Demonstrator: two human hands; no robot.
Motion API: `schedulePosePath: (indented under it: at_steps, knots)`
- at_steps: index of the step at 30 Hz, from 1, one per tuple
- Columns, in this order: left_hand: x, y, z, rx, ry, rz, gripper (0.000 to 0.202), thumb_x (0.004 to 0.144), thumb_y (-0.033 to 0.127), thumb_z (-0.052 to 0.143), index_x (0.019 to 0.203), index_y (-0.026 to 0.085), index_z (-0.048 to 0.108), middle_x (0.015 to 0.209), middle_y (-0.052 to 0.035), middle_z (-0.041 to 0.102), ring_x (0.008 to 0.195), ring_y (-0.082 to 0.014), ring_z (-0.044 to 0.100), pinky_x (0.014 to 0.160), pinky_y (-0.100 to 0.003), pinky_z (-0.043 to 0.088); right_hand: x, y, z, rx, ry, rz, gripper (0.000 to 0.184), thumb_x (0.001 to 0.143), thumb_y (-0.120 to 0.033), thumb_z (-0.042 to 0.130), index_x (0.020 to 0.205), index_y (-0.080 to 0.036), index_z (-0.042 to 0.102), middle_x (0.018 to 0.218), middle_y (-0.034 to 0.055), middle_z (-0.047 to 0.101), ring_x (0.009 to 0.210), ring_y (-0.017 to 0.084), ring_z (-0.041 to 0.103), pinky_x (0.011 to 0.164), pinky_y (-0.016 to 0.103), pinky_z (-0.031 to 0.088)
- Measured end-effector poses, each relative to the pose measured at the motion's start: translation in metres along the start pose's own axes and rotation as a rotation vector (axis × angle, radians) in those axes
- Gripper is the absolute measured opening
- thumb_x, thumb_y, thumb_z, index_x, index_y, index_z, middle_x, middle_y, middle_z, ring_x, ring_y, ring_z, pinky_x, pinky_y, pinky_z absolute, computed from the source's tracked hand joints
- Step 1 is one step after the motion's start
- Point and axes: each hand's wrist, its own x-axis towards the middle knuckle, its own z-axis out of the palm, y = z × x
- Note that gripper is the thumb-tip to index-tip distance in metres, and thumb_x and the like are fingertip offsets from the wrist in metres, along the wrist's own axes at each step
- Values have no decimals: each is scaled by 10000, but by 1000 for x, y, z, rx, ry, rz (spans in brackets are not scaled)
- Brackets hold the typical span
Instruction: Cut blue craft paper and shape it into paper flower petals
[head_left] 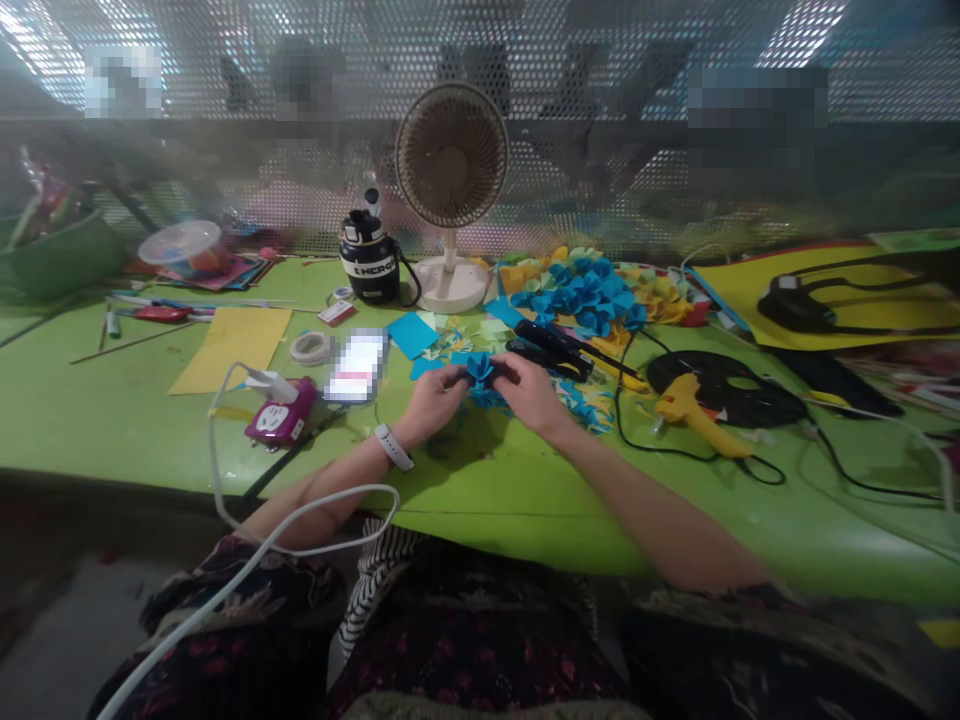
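Between both hands, a blue paper flower (480, 368) is held just above the green table. My left hand (435, 402) pinches its left side, and my right hand (531, 392) grips the right side. Blue and yellow paper scraps (589, 402) lie beside and beneath my fingers. Behind my left hand is a flat blue paper square (412, 335). Black-handled scissors or a similar tool (553, 348) rest just past my right hand. Farther back sits a heap of folded blue paper flowers (581, 290), with yellow ones around it.
A small fan (452, 155) and a black bottle (367, 262) stand at the back. On the left are a phone (358, 366), a tape roll (309, 348), yellow paper (232, 348) and a purple power adapter (282, 412). A yellow glue gun (701, 415) with a cord lies right.
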Motion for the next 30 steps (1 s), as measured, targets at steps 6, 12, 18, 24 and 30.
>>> schedulePosePath:
  at_steps: [6, 12, 18, 24, 30]
  knots:
    - [1, -2, -1, 19, 59, 20, 105, 815, 260, 678, 840, 175, 735, 822, -23, 754, 805, -189, 683, 786, -299, 552, 1, 0, -1, 17, 62, -5, 179, 754, -260, 617, 913, -200, 674, 867, 55, 751, 815, 218, 709, 762, 352, 564]
    - [-1, 4, -3, 128, 34, 52, 121, 845, 217, 595, 827, 170, 705, 832, -32, 755, 773, -172, 688, 753, -278, 534, -2, -3, -4, -104, 71, -61, 158, 763, -252, 582, 857, -196, 697, 794, 37, 739, 726, 204, 679, 724, 338, 537]
    - [-2, 5, -2, 134, 25, 115, 163, 853, 186, 561, 935, 171, 700, 898, -47, 753, 834, -177, 702, 809, -289, 549, -2, -4, -4, -106, 66, -67, 159, 775, -235, 584, 865, -192, 708, 814, 40, 754, 720, 196, 679, 711, 323, 539]
    - [0, 5, -2, 133, 16, 97, 136, 835, 139, 541, 858, 174, 671, 822, -34, 751, 788, -168, 734, 768, -268, 576, -2, -4, -3, -142, 43, -73, 182, 803, -243, 565, 912, -193, 702, 793, 31, 736, 671, 182, 651, 668, 308, 517]
    - [0, 9, -4, 44, 45, -9, 93, 842, 237, 612, 791, 162, 634, 704, -40, 749, 651, -163, 735, 655, -256, 589, -1, -8, -8, -251, 59, -80, 129, 824, -309, 592, 768, -211, 655, 617, 0, 652, 574, 170, 583, 608, 295, 462]
